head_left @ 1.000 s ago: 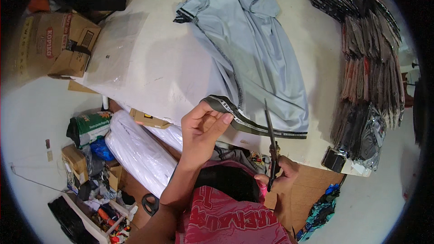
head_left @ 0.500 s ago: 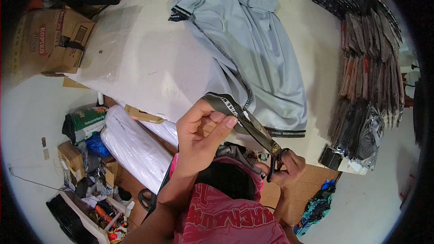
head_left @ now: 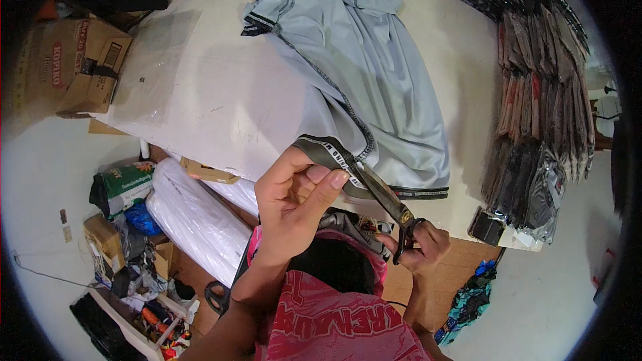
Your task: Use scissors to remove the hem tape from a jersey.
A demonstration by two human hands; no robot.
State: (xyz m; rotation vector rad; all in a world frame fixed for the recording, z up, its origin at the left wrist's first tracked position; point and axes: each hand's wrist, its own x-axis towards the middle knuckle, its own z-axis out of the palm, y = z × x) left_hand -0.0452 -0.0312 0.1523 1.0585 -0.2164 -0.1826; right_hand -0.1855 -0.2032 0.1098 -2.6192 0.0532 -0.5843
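A light grey-blue shirt (head_left: 374,87) with dark seams and black trimmed edges lies spread over the white table, turned inside out by the look of its seams. My left hand (head_left: 294,194) pinches the shirt's dark hem band (head_left: 328,152), thumb on top, lifting it off the table. In my right hand (head_left: 424,247) is a pair of scissors (head_left: 394,207), fingers through the black handles. Its blades point up and left, against the hem band at the seam close to my left fingertips. How far the blades are parted I cannot make out.
Stacks of plastic-wrapped folded garments (head_left: 535,100) line the table's right side. A cardboard box (head_left: 93,60) and clear plastic sheet (head_left: 157,60) are at the left. White wrapped rolls (head_left: 194,220) stand below the table edge, beside bags and scraps. A patterned cloth (head_left: 471,301) lies lower right.
The scissors have shifted slightly, their blades now lying closer along the hem by the seam. The whole view has moved a little; my left hand keeps its pinch.
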